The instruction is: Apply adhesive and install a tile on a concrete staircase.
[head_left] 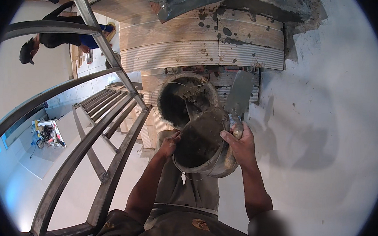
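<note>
A grey, mortar-smeared bucket [228,169] is tilted between my two hands, its mouth toward a second bucket [160,100] just beyond it. Wet grey mortar clings inside the far bucket, and a stream or lump of it hangs between the two rims. My left hand [169,144] is closed on the near bucket's left rim. On the opposite side, my right hand [242,143] grips the trowel against the bucket wall. The trowel's broad flat blade [241,93] points away from me, beside the far bucket. Part of its handle is hidden by my fingers.
Wood-look tiled steps [171,52] with mortar splashes rise ahead, topped by wet mortar [183,3]. A metal railing [128,157] runs along my left. Below it, another person [62,32] crouches on a lower floor near a pile of tools [47,134]. A white wall [327,126] stands right.
</note>
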Demonstrator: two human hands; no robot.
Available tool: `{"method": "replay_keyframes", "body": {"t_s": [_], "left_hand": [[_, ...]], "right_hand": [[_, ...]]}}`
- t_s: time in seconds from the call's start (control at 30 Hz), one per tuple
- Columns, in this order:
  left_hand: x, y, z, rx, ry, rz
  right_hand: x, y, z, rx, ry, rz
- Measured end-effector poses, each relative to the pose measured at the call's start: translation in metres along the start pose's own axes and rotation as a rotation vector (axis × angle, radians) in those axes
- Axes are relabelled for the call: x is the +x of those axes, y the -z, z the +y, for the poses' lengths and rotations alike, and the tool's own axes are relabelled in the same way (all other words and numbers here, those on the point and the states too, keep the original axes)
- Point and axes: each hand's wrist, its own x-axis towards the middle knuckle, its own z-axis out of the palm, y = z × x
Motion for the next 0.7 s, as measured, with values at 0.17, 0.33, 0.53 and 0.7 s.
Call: {"method": "replay_keyframes", "body": {"t_s": [0.17, 0.33, 0.53, 0.7], "left_hand": [[-0.003, 0.005, 0.0, 0.101, 0.023, 0.024], [-0.025, -0.032, 0.047, 0.322, -0.091, 0.145], [-0.039, -0.074, 0.057, 0.165, -0.225, 0.107], [-0.037, -0.096, 0.025, 0.276, -0.074, -0.087]], "right_hand": [[-0.005, 0.015, 0.012, -0.052, -0.031, 0.014], [-0.02, 0.05, 0.038, -0.093, -0.044, 0.089], [-0.061, 0.089, 0.06, -0.549, 0.012, 0.309], [-0.105, 0.135, 0.146, -0.416, -0.139, 0.409]]}}
